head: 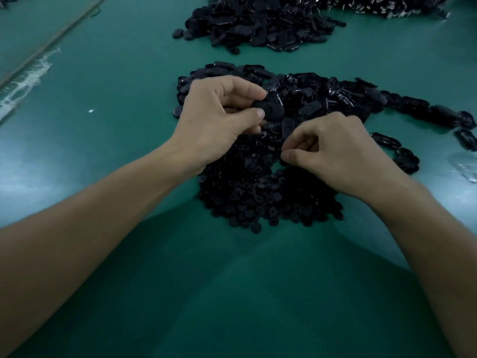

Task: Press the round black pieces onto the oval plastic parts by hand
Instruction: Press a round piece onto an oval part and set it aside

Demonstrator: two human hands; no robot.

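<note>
My left hand (219,120) grips a black oval plastic part (272,107) between thumb and fingers, held just above the heap. To its right, my right hand (333,153) has its fingers curled, thumb and forefinger pinched together over the pile; what they pinch is too small and dark to make out. A heap of small round black pieces (263,195) lies on the green table under both hands. Loose oval parts (322,94) are spread behind the hands and trail off to the right.
A larger heap of black oval parts (258,24) sits at the far centre, with another dark heap (387,3) at the top right. A frayed white strip (25,81) runs along the table's left edge. Clear plastic (464,166) lies at the right edge.
</note>
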